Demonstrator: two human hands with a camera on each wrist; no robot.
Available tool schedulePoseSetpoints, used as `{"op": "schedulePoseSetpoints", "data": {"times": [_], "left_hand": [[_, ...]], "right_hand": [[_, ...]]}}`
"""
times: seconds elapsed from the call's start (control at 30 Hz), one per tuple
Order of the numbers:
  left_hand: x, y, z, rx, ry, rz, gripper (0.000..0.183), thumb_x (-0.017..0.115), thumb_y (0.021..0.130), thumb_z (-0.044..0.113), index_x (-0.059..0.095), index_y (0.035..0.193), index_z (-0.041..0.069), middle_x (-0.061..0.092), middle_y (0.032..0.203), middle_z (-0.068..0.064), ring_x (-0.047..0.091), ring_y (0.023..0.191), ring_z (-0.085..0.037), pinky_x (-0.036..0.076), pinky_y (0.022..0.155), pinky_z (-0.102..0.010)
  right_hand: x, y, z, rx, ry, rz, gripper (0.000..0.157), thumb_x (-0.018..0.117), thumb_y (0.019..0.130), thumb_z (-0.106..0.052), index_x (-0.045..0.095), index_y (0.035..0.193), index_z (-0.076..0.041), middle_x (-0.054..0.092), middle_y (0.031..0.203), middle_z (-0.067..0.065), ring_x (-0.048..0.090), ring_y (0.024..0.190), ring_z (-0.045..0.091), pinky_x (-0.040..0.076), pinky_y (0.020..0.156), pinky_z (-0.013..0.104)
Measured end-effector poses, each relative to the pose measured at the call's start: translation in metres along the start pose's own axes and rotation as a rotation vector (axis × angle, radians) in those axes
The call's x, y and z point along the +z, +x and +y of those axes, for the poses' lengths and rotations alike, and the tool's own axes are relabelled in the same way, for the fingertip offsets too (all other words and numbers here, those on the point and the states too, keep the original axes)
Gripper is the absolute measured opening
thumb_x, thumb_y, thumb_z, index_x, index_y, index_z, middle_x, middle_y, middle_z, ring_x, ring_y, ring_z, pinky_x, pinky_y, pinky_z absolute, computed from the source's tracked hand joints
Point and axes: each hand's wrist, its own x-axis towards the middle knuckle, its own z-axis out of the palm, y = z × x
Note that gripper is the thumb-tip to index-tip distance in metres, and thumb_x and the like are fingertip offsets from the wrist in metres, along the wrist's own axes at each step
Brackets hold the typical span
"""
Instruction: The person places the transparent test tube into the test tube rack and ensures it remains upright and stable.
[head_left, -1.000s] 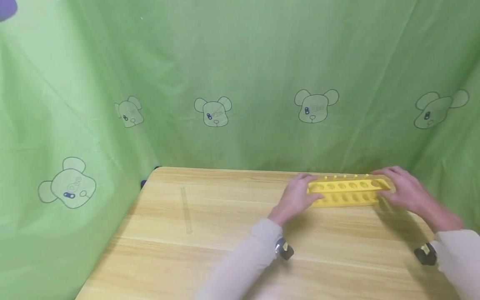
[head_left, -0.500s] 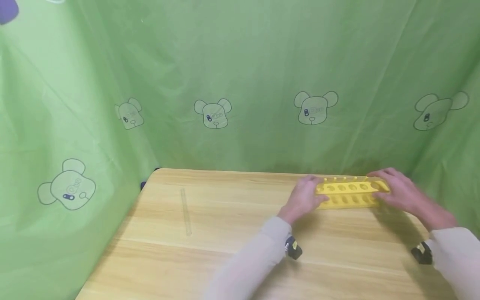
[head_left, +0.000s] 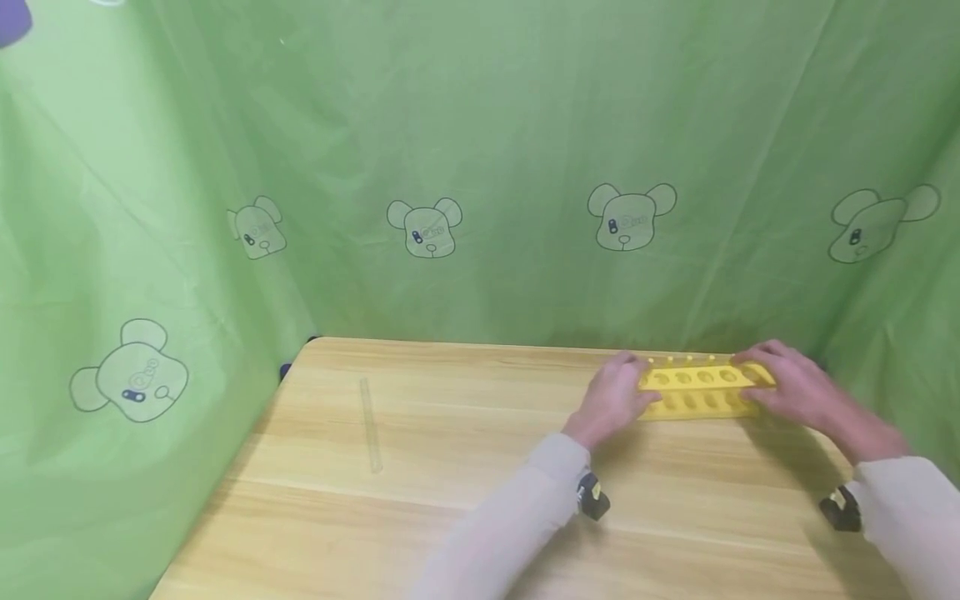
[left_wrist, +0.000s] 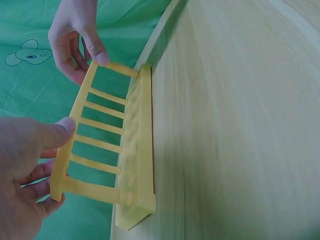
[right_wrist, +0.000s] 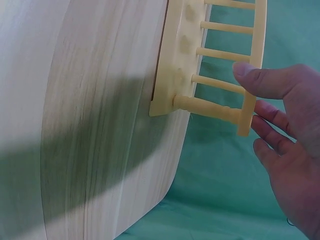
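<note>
A yellow test tube rack [head_left: 693, 385] stands near the back edge of the table, towards the right, with round holes in its upper plate and a row of pegs behind. My left hand [head_left: 611, 400] grips the left end of that plate, thumb on the near side and fingers behind. At the other end my right hand [head_left: 798, 387] holds the plate in the same way. In the left wrist view, the upper plate [left_wrist: 79, 102] sits between thumb and fingers. The rack's base [right_wrist: 172, 65] rests close on the tabletop in the right wrist view.
A clear tube [head_left: 371, 425] lies lengthwise on the left part of the wooden table [head_left: 450, 467]. Green curtains [head_left: 517, 275] printed with bear heads hang behind and at both sides. Dark wrist cameras [head_left: 594, 497] sit at the sleeves.
My left hand has moved right along the rack, covering more of its left end. My right hand has shifted slightly left. The rack stays in almost the same spot.
</note>
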Motion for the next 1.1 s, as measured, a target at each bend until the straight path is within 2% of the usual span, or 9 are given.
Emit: {"op": "schedulePoseSetpoints", "data": {"times": [0.17,0.37,0.73,1.1], "left_hand": [[-0.0016,0.0025,0.0030,0.021,0.048,0.018,0.046,0.074,0.094,0.040,0.067,0.132,0.015,0.063,0.134,0.003,0.056,0.123,-0.008,0.043,0.108,-0.015],[-0.0010,0.0049,0.0046,0.012,0.083,0.023,0.042,0.074,0.094,0.041,0.070,0.128,0.016,0.063,0.130,0.003,0.057,0.119,-0.008,0.045,0.104,-0.014],[0.0002,0.0050,0.0059,0.025,0.135,0.060,0.036,0.075,0.093,0.040,0.074,0.121,0.016,0.065,0.128,0.003,0.059,0.118,-0.009,0.046,0.103,-0.015],[-0.0011,0.0064,0.0068,0.017,0.160,0.061,0.035,0.077,0.091,0.040,0.075,0.119,0.019,0.067,0.122,0.005,0.060,0.113,-0.008,0.048,0.101,-0.015]], "right_hand": [[0.0001,0.0005,-0.0029,-0.015,-0.013,0.015,0.050,0.085,0.080,-0.008,0.064,0.123,0.004,0.055,0.125,0.034,0.052,0.110,0.057,0.041,0.085,0.081],[0.0009,0.0024,-0.0032,-0.037,-0.033,0.030,0.048,0.086,0.080,-0.009,0.065,0.121,0.005,0.058,0.121,0.033,0.056,0.107,0.056,0.045,0.086,0.078],[0.0038,0.0068,-0.0001,-0.109,-0.064,0.095,0.046,0.089,0.072,-0.005,0.068,0.110,0.009,0.066,0.110,0.031,0.063,0.098,0.052,0.051,0.082,0.071],[0.0031,0.0071,0.0000,-0.089,-0.053,0.066,0.046,0.088,0.074,-0.004,0.067,0.112,0.009,0.066,0.111,0.031,0.062,0.100,0.054,0.050,0.085,0.072]]}}
